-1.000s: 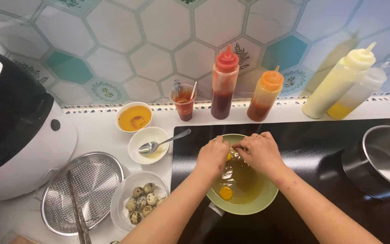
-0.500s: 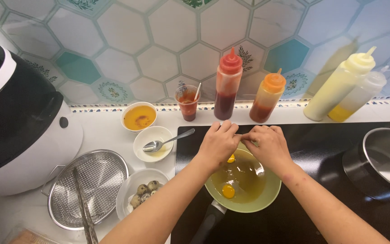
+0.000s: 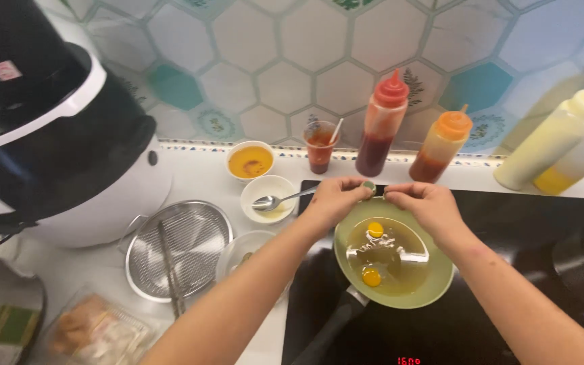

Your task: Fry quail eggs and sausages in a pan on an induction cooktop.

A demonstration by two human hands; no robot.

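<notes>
Both hands meet over the far rim of a pale green pan [image 3: 434,287], fingertips pinched in toward each other: the left hand [image 3: 336,199] holds a small speckled eggshell piece [image 3: 370,186] between thumb and forefinger, and the right hand [image 3: 427,206] pinches its own fingertips together just beside it, though what they grip is too small to tell. Straight below the fingers, two small yolks [image 3: 375,230] lie in clear liquid in the pan, one nearer the fingers, one nearer the person. The pan's dark handle [image 3: 332,328] gives its long axis, running from the bowl toward the person and slightly left. The pan sits on a black cooktop [image 3: 508,318] set in a white counter [image 3: 201,179]. Left of the fingers stand a small white bowl with a spoon [image 3: 272,201], a bowl of orange sauce [image 3: 250,161] and a round wire strainer [image 3: 178,249]; beyond the fingers, red and orange squeeze bottles [image 3: 381,128] stand against a hexagon-tiled wall [image 3: 272,74]
</notes>
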